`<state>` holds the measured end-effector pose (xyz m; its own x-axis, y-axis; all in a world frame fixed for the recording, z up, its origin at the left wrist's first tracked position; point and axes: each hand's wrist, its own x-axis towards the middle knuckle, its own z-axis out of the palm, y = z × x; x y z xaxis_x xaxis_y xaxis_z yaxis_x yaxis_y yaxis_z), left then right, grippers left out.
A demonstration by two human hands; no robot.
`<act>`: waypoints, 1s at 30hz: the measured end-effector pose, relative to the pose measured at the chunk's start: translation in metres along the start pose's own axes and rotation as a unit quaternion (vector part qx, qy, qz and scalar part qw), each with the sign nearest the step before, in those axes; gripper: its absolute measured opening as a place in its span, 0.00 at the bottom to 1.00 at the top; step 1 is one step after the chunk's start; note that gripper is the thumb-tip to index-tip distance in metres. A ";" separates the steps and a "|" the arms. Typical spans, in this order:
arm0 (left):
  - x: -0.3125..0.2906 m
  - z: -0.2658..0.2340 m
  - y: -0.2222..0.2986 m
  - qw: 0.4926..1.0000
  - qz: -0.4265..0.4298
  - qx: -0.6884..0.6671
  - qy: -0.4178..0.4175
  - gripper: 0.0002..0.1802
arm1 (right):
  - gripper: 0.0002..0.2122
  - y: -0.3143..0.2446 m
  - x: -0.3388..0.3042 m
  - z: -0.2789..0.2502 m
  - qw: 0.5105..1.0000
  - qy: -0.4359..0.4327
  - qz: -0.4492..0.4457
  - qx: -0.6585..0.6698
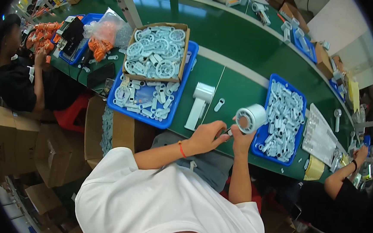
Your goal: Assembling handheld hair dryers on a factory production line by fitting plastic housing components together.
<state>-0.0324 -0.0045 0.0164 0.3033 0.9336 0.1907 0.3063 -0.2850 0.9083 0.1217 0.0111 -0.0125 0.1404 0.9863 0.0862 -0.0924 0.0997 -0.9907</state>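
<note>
My right hand (pixel 241 140) is closed round the handle of a pale housing with a round, open head (pixel 252 118), shaped like a handheld fan. The head points up and to the right, and a copper-brown disc shows inside its ring. Close against it, my left hand (pixel 209 137) is closed, fingertips pinching something small and dark at the handle; its kind is hidden. A similar pale housing (pixel 198 105) lies on the green table (pixel 231 87) beyond my left hand. Between that housing and the held one lies a small white oblong piece (pixel 219 104).
Right of my hands, a blue tray (pixel 298 137) is full of small pale parts. At left, a cardboard box (pixel 186 51) of pale rings sits on another blue tray (pixel 171 115). Co-workers sit at far left (pixel 20 74) and far right (pixel 341 192). Open cartons (pixel 92 127) stand beside my left.
</note>
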 end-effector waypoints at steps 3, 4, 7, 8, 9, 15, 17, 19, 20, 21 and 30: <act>-0.006 0.005 -0.012 0.999 -0.002 0.046 0.007 0.26 | 0.26 -0.012 0.017 0.006 0.993 -0.074 -0.041 0.087; -0.003 0.009 -0.012 0.999 -0.037 -0.010 -0.004 0.32 | 0.33 0.004 0.017 -0.003 0.996 -0.073 -0.040 0.030; 0.007 0.012 -0.006 0.983 -0.112 -0.041 -0.143 0.34 | 0.32 0.023 -0.003 0.011 0.995 0.092 -0.023 -0.001; 0.004 0.019 -0.017 0.993 -0.074 -0.024 -0.094 0.34 | 0.29 0.018 -0.005 0.015 0.996 0.085 -0.018 -0.022; -0.001 0.029 -0.029 0.998 -0.038 -0.007 -0.042 0.34 | 0.27 0.007 -0.008 0.018 0.996 0.074 -0.011 -0.044; 0.002 0.035 -0.013 0.989 0.023 0.020 0.143 0.37 | 0.26 -0.027 0.002 0.016 0.994 0.094 -0.032 0.037; -0.004 0.034 -0.024 0.999 -0.016 -0.036 0.030 0.27 | 0.26 -0.016 0.017 -0.005 0.981 0.081 -0.168 -0.059; -0.012 0.030 -0.040 0.998 0.059 -0.021 -0.033 0.15 | 0.25 -0.024 0.025 -0.002 0.993 0.007 -0.105 -0.049; -0.010 0.031 -0.044 0.998 0.053 -0.020 -0.025 0.15 | 0.20 -0.011 0.033 -0.004 0.988 -0.002 -0.114 -0.104; -0.008 0.032 -0.045 0.995 0.087 -0.025 -0.039 0.13 | 0.18 0.006 0.041 -0.013 0.986 0.008 -0.100 -0.132; -0.009 0.029 -0.041 0.992 0.112 -0.063 -0.004 0.05 | 0.09 0.001 0.043 -0.018 0.958 0.015 -0.186 -0.220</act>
<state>-0.0214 -0.0076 -0.0331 0.3584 0.8482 0.3901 0.1155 -0.4549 0.8830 0.1452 0.0512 -0.0115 0.1112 0.8889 0.4443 0.3919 0.3717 -0.8416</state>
